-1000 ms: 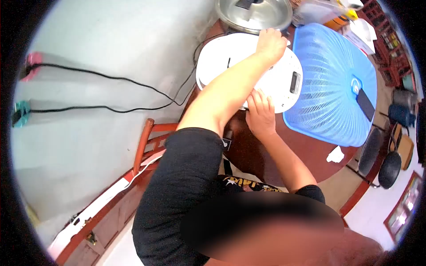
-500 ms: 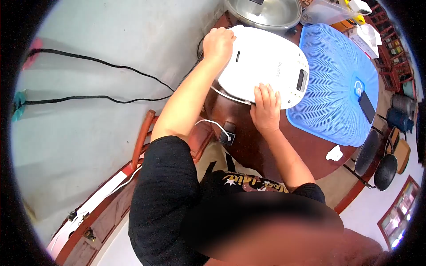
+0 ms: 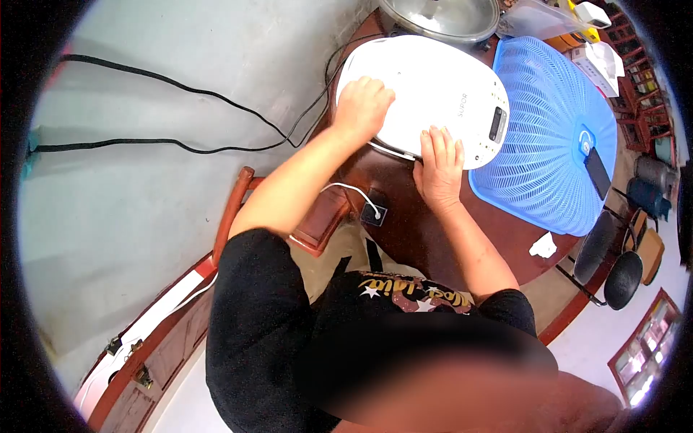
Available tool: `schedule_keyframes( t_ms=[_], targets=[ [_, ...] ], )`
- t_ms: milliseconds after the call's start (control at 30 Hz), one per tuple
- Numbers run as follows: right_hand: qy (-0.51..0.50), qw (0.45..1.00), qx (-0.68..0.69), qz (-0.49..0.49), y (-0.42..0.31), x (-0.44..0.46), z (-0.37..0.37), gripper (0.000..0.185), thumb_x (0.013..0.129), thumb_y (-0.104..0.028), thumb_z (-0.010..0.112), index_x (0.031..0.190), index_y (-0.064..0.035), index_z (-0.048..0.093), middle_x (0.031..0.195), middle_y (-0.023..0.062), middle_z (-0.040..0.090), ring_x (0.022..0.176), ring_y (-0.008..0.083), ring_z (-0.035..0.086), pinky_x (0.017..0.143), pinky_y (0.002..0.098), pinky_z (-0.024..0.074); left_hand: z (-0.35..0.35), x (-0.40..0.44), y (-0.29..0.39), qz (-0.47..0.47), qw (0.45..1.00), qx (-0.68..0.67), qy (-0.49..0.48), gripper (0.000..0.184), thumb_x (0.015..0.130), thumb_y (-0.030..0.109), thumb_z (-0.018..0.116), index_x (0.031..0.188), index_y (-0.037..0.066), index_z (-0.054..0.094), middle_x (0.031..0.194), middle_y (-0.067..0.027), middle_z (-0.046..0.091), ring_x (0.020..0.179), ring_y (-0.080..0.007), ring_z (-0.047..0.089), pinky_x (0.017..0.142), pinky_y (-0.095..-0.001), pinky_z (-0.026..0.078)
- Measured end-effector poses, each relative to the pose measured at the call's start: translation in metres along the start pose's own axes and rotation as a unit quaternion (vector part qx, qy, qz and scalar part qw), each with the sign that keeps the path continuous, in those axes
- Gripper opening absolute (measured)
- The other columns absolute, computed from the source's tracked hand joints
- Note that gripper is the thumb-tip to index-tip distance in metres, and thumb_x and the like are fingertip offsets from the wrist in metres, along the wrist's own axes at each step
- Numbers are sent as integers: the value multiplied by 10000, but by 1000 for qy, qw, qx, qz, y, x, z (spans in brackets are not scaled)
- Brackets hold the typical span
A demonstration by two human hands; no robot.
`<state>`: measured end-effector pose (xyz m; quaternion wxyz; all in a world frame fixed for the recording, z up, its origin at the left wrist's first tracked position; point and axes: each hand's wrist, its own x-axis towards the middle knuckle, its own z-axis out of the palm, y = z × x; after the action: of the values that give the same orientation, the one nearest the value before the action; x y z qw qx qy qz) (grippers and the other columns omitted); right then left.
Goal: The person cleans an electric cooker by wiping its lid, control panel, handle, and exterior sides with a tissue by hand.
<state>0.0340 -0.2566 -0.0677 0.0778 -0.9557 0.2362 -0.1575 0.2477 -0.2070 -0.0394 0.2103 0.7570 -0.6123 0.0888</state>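
A white rice cooker, marked SUPOR, stands on the dark red-brown table. My left hand rests on the left part of its lid with the fingers curled; whatever lies under the fingertips is hidden. On the near edge of the cooker, close to the control panel, lies my right hand. Its fingers are stretched over the lid's rim and the thumb sits lower at the side. The cooker's lid is down.
A blue mesh food cover with a dark phone-like slab on it stands right of the cooker. Behind are a metal pan and a tissue box. A white cable ends in a black socket. A wooden chair stands left.
My left hand has moved from the cooker's back left edge toward me onto the lid. The dark slot seen on the lid before is now out of sight. My right hand stays at the near edge.
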Motion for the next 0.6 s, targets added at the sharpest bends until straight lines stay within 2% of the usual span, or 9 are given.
schedule_keyframes(
  t_ms=[33,133,167,200,300,367,433,500,600],
  targets=[
    [-2,1000,-2,-1,1,-1,1,744,644,-87,673,1332,-69,392,1378,112,394,1300,302,368,1066,511,252,2,17,-5,-14,998,38,-38,58,724,163,614,724,111,639,720,-61,583,766,-259,581,670,-402,464],
    [14,1000,-6,-15,2,-2,0,737,644,-82,671,1329,-65,401,1381,118,396,1303,305,366,1069,510,243,23,54,-26,-74,996,38,24,100,737,176,628,750,84,667,757,-92,628,803,-279,597,692,-416,468],
    [15,1000,-4,-9,0,0,-3,664,681,-73,643,1306,-68,422,1357,111,421,1283,294,394,1059,509,260,31,61,-32,-98,994,31,49,113,746,183,635,758,76,669,763,-96,633,806,-281,597,696,-418,468],
    [17,1000,-2,-2,-1,1,-4,591,718,-64,614,1284,-70,443,1333,105,446,1262,283,421,1048,507,276,35,68,-33,-124,992,23,32,128,811,217,618,781,95,647,793,-61,619,841,-280,586,747,-424,473],
    [23,1000,-2,4,-2,1,-2,580,720,-67,611,1279,-72,457,1328,98,454,1270,277,413,1053,505,273,42,80,-30,-111,993,8,38,105,799,195,621,777,95,643,788,-61,616,840,-275,587,744,-417,477],
    [20,1000,-4,8,-3,2,-3,574,721,-73,608,1276,-74,464,1326,92,457,1274,272,408,1054,500,274,43,81,-20,-92,995,3,29,84,781,173,625,771,91,640,775,-62,609,823,-273,587,722,-412,479],
    [15,1000,-7,14,-1,2,-3,568,722,-78,606,1273,-76,471,1325,86,461,1278,267,402,1056,496,274,41,71,-4,6,998,-55,29,109,750,184,617,712,86,647,746,-88,621,796,-281,590,697,-415,473],
    [-14,1000,-8,2,1,0,-1,704,661,-94,669,1319,-56,423,1372,117,404,1301,302,363,1072,503,246,32,50,2,20,996,-72,42,95,734,163,589,690,84,618,719,-85,594,776,-282,578,680,-405,470],
    [-11,1000,-19,9,0,0,1,677,679,-112,658,1314,-56,429,1370,110,407,1302,295,362,1074,496,247,4,11,10,112,990,-77,-35,53,716,141,568,696,92,574,702,-59,533,739,-261,547,651,-388,454]
  ],
)
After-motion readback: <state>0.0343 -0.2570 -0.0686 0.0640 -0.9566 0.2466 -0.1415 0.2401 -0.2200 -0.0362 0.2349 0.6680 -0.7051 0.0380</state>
